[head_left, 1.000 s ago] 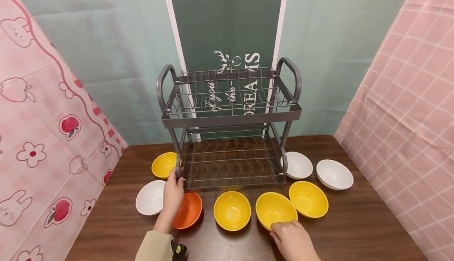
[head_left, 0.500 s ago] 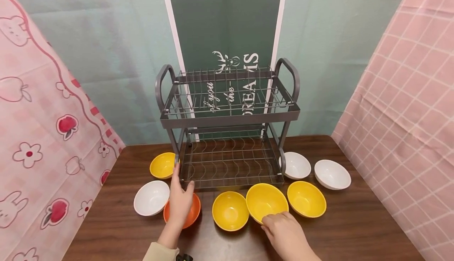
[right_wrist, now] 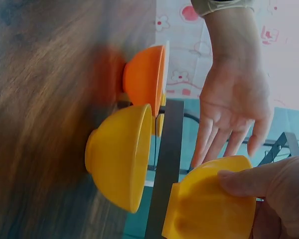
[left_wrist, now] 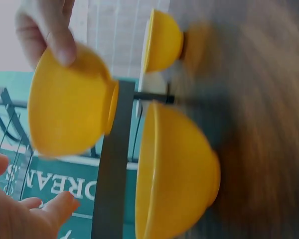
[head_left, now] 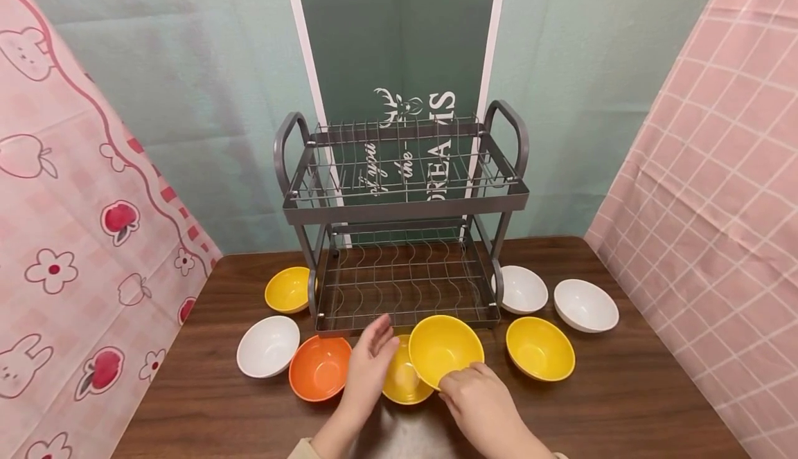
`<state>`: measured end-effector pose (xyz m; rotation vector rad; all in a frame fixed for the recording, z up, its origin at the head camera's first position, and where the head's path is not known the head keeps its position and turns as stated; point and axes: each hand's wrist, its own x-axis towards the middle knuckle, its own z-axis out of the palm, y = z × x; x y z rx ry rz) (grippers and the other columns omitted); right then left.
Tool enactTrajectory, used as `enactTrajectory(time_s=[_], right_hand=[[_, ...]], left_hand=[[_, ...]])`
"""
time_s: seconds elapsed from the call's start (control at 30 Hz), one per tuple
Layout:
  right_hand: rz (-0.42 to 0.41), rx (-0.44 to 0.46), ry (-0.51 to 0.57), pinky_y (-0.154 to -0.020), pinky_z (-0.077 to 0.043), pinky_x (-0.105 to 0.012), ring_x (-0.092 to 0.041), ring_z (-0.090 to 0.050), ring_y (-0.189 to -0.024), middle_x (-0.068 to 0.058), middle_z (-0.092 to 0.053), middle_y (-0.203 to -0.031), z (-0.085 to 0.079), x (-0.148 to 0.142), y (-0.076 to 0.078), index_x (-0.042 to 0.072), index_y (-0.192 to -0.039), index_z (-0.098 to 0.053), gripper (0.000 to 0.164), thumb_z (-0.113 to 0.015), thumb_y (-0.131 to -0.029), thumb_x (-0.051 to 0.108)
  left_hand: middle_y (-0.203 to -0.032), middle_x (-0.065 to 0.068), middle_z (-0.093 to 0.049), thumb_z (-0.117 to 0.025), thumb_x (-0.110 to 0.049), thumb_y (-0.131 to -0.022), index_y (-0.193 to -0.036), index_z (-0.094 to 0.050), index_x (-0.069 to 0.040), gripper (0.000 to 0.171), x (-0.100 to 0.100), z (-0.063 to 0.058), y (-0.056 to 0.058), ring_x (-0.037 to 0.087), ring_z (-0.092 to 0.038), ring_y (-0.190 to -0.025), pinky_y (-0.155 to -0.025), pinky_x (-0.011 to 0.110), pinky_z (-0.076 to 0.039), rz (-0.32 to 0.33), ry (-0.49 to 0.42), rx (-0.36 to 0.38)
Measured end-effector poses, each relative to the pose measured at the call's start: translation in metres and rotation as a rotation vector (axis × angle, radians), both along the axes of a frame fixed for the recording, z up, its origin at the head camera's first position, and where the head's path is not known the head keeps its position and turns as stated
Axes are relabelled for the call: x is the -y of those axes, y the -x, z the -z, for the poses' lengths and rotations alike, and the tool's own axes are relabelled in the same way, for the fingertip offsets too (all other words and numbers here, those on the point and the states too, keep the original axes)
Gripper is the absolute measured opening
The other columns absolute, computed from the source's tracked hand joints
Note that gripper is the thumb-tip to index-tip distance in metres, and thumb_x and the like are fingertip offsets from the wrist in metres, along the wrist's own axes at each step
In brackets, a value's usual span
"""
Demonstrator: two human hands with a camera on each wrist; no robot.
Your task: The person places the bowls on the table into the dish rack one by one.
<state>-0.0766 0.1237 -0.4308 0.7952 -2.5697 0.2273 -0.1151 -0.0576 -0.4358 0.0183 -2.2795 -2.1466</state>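
Observation:
My right hand (head_left: 480, 403) pinches the near rim of a yellow bowl (head_left: 446, 352), tilted and raised above the table. In the right wrist view the thumb lies on the outside of this yellow bowl (right_wrist: 214, 199). My left hand (head_left: 368, 369) holds nothing; its fingers are extended, palm toward the held bowl and a short way from it. Below both hands a second yellow bowl (head_left: 405, 379) stands on the table, partly hidden by them. An orange bowl (head_left: 320, 369) sits just left of the left hand.
A two-tier dark dish rack (head_left: 405, 210) stands behind the bowls. White bowls (head_left: 586, 305) and a yellow bowl (head_left: 539, 349) lie on the right; a white bowl (head_left: 268, 347) and a yellow bowl (head_left: 289, 290) are on the left. Fabric curtains (head_left: 704, 189) border the table.
The right hand has lifted the yellow bowl and carried it left, over the other yellow bowl. The left hand has left the rack's lower left side and moved right toward the held bowl.

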Motion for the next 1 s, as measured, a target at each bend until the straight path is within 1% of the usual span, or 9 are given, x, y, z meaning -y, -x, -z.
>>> enactTrajectory(time_s=[0.1,0.3,0.5,0.63,0.73,0.87,0.93,1.0], right_hand=[[-0.016,0.010,-0.007,-0.073,-0.045,-0.033,-0.004,-0.053,-0.062,0.014,-0.055,-0.061,0.000,0.003,-0.001,0.022,-0.065,-0.055,0.016,-0.070,-0.067,0.025],[-0.024,0.047,-0.032,-0.075,-0.046,-0.035,-0.005,-0.056,-0.065,0.013,-0.058,-0.064,0.000,0.006,-0.003,0.021,-0.067,-0.058,0.012,-0.069,-0.069,0.027],[-0.025,0.084,-0.041,-0.076,-0.046,-0.036,-0.005,-0.057,-0.067,0.012,-0.059,-0.066,-0.004,0.007,-0.005,0.021,-0.070,-0.060,0.009,-0.066,-0.072,0.027],[-0.022,0.114,-0.046,-0.078,-0.046,-0.037,-0.006,-0.058,-0.070,0.012,-0.061,-0.069,-0.004,0.007,-0.005,0.021,-0.072,-0.061,0.008,-0.066,-0.073,0.028],[-0.032,0.097,-0.034,-0.081,-0.047,-0.039,-0.006,-0.059,-0.072,0.012,-0.062,-0.071,-0.002,0.007,-0.003,0.022,-0.075,-0.062,0.009,-0.067,-0.071,0.028],[-0.054,0.017,0.010,-0.084,-0.047,-0.042,-0.006,-0.059,-0.078,0.012,-0.062,-0.075,0.000,0.008,0.000,0.022,-0.076,-0.065,0.012,-0.071,-0.067,0.027],[-0.054,-0.014,0.036,-0.086,-0.046,-0.043,-0.008,-0.060,-0.085,0.010,-0.064,-0.082,0.001,0.008,0.002,0.022,-0.077,-0.066,0.014,-0.072,-0.065,0.026],[-0.044,-0.039,0.064,-0.088,-0.045,-0.044,-0.012,-0.060,-0.093,0.006,-0.065,-0.092,0.001,0.008,0.004,0.022,-0.080,-0.067,0.018,-0.073,-0.064,0.027]], left_hand=[[-0.130,0.020,-0.045,-0.054,-0.021,-0.085,-0.127,-0.041,-0.001,0.048,-0.008,0.001,-0.003,0.030,-0.047,-0.118,-0.095,0.036,-0.042,0.033,-0.022,0.050],[-0.126,0.021,-0.048,-0.055,-0.025,-0.085,-0.126,-0.043,0.000,0.049,-0.014,0.006,-0.006,0.027,-0.053,-0.110,-0.083,0.032,-0.050,0.059,-0.077,0.121],[-0.114,0.020,-0.056,-0.055,-0.023,-0.085,-0.121,-0.049,0.001,0.043,-0.015,0.009,-0.004,0.022,-0.059,-0.097,-0.074,0.029,-0.053,0.035,-0.076,0.135],[-0.108,0.020,-0.060,-0.056,-0.018,-0.084,-0.117,-0.052,0.004,0.040,-0.014,0.011,-0.003,0.020,-0.062,-0.091,-0.071,0.027,-0.054,0.014,-0.074,0.141],[-0.106,0.021,-0.061,-0.055,-0.013,-0.084,-0.116,-0.053,0.005,0.037,-0.013,0.012,-0.002,0.019,-0.063,-0.088,-0.069,0.028,-0.054,-0.009,-0.077,0.145],[-0.105,0.020,-0.062,-0.054,-0.012,-0.083,-0.115,-0.053,0.004,0.036,-0.012,0.013,-0.001,0.018,-0.063,-0.085,-0.068,0.030,-0.054,-0.041,-0.081,0.160],[-0.105,0.020,-0.062,-0.053,-0.012,-0.084,-0.115,-0.053,0.004,0.036,-0.012,0.013,-0.001,0.017,-0.064,-0.084,-0.068,0.030,-0.054,-0.051,-0.091,0.169],[-0.106,0.019,-0.062,-0.053,-0.012,-0.084,-0.116,-0.053,0.003,0.036,-0.011,0.013,0.000,0.015,-0.064,-0.083,-0.067,0.029,-0.054,-0.063,-0.106,0.178]])
